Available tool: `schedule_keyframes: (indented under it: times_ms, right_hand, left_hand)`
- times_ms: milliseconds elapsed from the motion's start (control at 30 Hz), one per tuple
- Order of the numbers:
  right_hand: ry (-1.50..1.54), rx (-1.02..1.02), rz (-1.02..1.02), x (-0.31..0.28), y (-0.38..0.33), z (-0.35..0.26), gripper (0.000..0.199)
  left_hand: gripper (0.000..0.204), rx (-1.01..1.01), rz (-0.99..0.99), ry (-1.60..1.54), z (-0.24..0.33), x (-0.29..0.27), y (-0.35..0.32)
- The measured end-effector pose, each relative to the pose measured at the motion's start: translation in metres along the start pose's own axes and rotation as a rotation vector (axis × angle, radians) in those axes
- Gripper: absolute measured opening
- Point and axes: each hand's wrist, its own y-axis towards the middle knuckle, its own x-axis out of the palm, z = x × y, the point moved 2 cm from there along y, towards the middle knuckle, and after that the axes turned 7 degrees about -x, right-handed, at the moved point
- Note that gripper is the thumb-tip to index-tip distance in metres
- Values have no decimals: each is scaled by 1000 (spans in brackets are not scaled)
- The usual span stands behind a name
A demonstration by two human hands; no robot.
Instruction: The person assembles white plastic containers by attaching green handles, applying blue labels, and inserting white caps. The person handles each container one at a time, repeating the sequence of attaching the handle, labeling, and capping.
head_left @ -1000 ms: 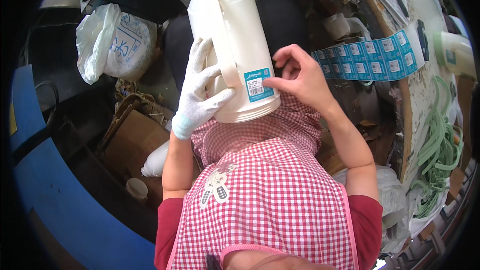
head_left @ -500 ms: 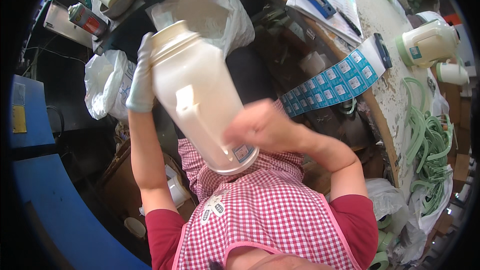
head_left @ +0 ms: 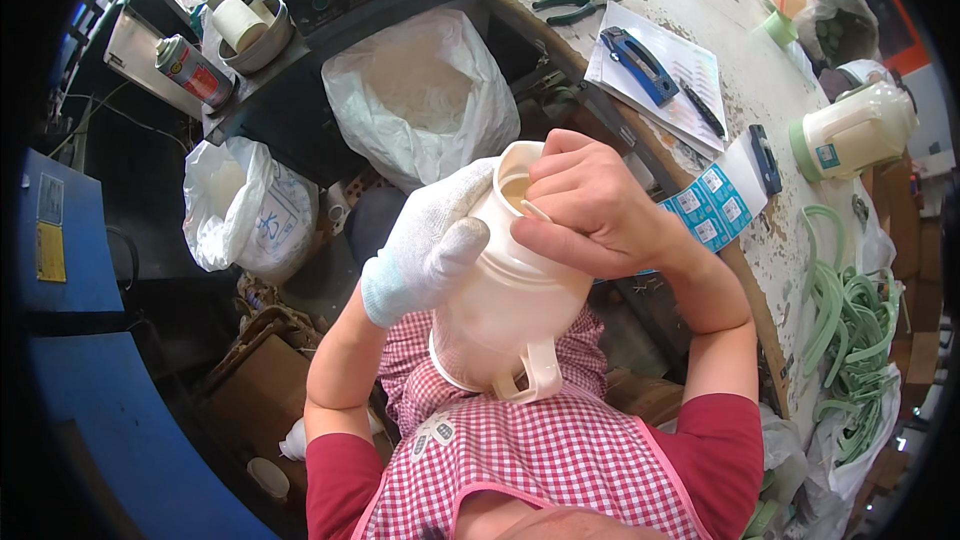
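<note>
A: Head view: which step is in hand?

B: Inspection or fitting at the mouth, by my judgement. My gloved left hand is wrapped around the upper body of the cream plastic jug, holding it tilted against my checked apron, handle down, mouth facing up toward me.

A: And the other hand?

B: My bare right hand is curled over the jug's rim, fingers pinching a thin pale strip at the opening.

A: Next move requirement?

B: Probably a steady left-hand hold while the right fingers work precisely around the rim. The workbench lies beyond.
</note>
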Motion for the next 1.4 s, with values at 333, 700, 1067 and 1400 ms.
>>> schedule_keyframes:
  times_ms: [333, 700, 1067, 1400]
  right_hand:
    - [-1106, 403, 556, -181, 119, 206, 32]
    - [-585, 497, -565, 235, 49, 384, 27]
    - [964, 297, 215, 65, 84, 28, 41]
    - [-179, 65, -94, 99, 76, -46, 37]
  left_hand:
    - [98, 17, 583, -236, 58, -62, -71]
    - [86, -65, 1142, 710, 9, -152, -175]
    - [80, 132, 682, 752, -7, -92, -103]
    - [82, 229, 573, 943, 6, -52, -99]
